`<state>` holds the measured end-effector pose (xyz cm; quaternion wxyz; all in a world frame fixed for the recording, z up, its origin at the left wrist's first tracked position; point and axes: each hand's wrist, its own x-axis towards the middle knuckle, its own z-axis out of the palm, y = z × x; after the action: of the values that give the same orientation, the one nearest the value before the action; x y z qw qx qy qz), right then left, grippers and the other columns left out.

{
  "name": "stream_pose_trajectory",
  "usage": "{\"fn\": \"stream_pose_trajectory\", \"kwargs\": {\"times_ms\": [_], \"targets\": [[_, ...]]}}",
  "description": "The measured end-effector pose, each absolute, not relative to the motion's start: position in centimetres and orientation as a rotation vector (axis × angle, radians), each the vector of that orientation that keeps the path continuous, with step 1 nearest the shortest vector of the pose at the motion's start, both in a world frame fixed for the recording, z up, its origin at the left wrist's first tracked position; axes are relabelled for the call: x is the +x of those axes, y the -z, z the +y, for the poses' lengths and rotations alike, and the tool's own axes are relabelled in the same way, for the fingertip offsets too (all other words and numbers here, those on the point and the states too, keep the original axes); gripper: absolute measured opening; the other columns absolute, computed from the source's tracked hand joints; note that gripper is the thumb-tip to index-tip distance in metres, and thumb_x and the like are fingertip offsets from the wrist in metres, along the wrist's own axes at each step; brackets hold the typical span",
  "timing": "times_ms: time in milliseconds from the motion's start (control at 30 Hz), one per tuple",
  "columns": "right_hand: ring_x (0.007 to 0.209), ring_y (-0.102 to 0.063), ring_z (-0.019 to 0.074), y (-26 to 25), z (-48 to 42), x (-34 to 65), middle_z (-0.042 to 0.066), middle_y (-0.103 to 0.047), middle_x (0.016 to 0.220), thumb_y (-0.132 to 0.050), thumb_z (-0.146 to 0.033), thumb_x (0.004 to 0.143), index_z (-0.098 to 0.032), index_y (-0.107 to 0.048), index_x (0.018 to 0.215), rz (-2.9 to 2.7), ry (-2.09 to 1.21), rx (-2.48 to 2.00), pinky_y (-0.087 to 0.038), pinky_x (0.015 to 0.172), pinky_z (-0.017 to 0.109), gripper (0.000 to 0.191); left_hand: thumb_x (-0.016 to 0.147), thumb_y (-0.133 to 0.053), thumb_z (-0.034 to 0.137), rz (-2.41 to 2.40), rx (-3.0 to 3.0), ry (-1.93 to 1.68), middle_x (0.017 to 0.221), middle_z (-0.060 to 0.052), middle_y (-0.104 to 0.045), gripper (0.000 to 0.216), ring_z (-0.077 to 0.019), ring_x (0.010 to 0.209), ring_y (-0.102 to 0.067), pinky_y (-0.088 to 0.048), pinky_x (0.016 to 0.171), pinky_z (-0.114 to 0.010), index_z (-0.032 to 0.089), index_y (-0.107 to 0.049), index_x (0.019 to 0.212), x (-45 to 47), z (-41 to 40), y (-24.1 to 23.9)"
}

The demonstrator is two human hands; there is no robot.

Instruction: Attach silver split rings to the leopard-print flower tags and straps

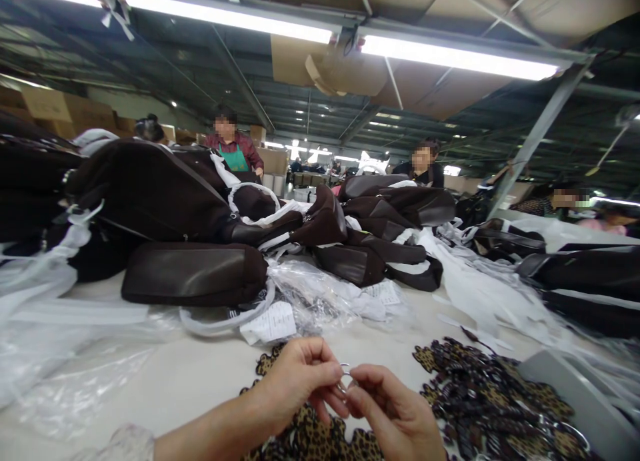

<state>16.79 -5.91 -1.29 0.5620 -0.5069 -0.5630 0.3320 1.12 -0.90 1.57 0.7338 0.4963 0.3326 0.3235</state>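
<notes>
The left hand (300, 376) and right hand (395, 411) pinch a thin metal ring (345, 364) between their fingers, above leopard-print pieces (325, 440) on the near worktop (165, 374). I'd worry about a slackened pinch: it could slip and vanish among that pattern.

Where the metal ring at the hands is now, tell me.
In the head view, the metal ring is low and just right of centre, between the left hand and the right hand, with leopard-print pieces seen below it.
</notes>
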Motion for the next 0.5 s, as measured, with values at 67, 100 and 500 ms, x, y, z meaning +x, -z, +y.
{"fn": "stream_pose_trajectory", "kwargs": {"times_ms": [67,100,500], "targets": [[0.051,-0.063,0.0145,0.6,-6.2,16.6,-0.001,-0.072,0.057,-0.078,-0.044,0.074,-0.022,-0.075,0.075,-1.282,-0.861,-1.194,-0.051,0.051,0.020,0.022,0.063,-0.072,0.044,0.705,1.130,-0.659,0.065,-0.005,-0.070,0.036,-0.0172,0.056,-0.068,-0.044,0.042,-0.020,0.016,-0.054,0.074,0.7,-0.5,-1.9],[0.051,-0.062,0.0146,0.3,-6.3,16.6,-0.001,-0.070,0.055,-0.079,-0.044,0.072,-0.022,-0.075,0.073,-1.247,-0.907,-1.188,-0.051,0.051,0.020,0.022,0.064,-0.072,0.043,0.697,1.172,-0.629,0.066,-0.004,-0.069,0.034,-0.0169,0.058,-0.068,-0.045,0.045,-0.020,0.015,-0.055,0.074,0.4,-0.2,-2.1],[0.047,-0.065,0.0108,-0.8,-6.8,16.9,-0.003,-0.068,0.054,-0.089,-0.039,0.060,-0.020,-0.074,0.068,-1.045,-1.108,-1.149,-0.053,0.049,0.016,0.026,0.080,-0.046,0.022,1.145,1.919,-0.109,0.069,-0.003,-0.067,0.018,-0.0147,0.057,-0.065,-0.049,0.050,-0.022,0.015,-0.062,0.075,-5.7,3.5,-3.9]]}}
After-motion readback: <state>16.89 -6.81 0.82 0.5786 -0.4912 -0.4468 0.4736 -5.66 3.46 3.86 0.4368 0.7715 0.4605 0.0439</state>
